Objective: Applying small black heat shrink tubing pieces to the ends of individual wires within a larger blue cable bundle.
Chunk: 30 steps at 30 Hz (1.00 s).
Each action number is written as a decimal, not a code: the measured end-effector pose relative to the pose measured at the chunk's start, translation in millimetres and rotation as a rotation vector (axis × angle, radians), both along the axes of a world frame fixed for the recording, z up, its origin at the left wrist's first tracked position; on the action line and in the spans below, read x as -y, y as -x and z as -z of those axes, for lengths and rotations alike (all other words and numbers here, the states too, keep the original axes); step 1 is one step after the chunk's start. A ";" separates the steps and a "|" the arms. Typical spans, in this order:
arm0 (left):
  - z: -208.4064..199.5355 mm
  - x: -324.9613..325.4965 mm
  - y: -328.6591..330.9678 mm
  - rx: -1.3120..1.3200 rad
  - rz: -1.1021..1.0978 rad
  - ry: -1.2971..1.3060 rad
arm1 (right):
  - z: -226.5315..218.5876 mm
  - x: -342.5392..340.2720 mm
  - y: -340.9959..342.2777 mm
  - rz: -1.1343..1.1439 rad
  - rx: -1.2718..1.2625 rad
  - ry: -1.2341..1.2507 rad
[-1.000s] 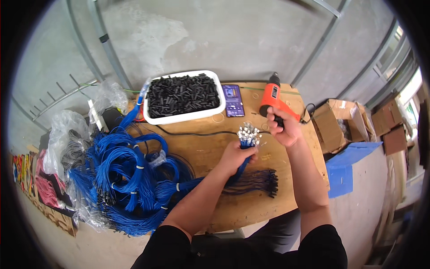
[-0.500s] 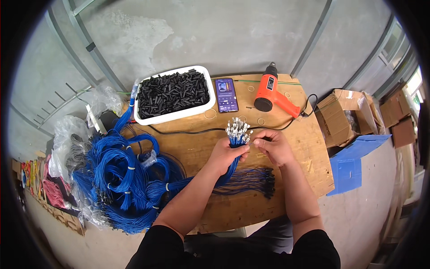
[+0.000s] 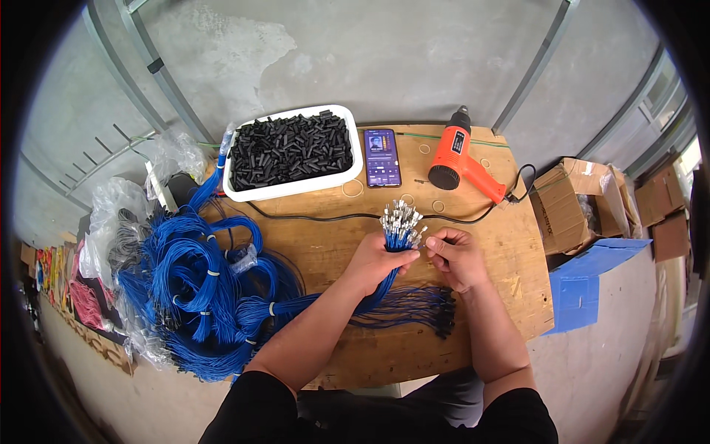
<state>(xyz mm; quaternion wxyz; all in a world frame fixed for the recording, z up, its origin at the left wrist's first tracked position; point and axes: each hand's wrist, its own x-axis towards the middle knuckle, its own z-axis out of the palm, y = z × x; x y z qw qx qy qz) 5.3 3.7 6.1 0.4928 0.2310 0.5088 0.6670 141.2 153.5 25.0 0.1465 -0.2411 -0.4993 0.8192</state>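
My left hand (image 3: 376,263) is closed around a bundle of blue wires (image 3: 386,285) and holds it upright above the table. Silvery metal terminals (image 3: 401,220) fan out at the bundle's top, just above my left thumb. Beside them on the right, my right hand (image 3: 460,263) is closed, thumb and forefinger pinched together near the terminals. Whatever may be between those fingertips is too small to make out. Behind my left forearm the wires run down to the tabletop, where dark ends (image 3: 445,312) lie spread out.
A white tub (image 3: 358,159) of short black tubes (image 3: 288,152) stands at the back. Right of it lie a phone (image 3: 381,159), rubber bands (image 3: 353,188) and an orange heat gun (image 3: 451,159) with a black cord (image 3: 333,217). Coiled blue wires (image 3: 196,277) cover the left; cardboard boxes (image 3: 562,207) stand right.
My right hand has dropped slightly beside the terminals, its fingers curled more. My left hand still grips the bundle. The whole view has shifted a little.
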 end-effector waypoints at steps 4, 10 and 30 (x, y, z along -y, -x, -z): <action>-2.1 -0.9 -1.5 -0.008 -0.005 0.003 | -1.3 1.2 -1.3 0.000 -0.011 0.011; -3.1 -0.8 -4.4 -0.033 -0.018 -0.019 | -1.4 4.1 -0.2 -0.013 -0.002 -0.009; 1.6 -3.3 -3.3 0.052 -0.062 -0.005 | 4.0 -6.6 4.8 0.071 -0.139 0.647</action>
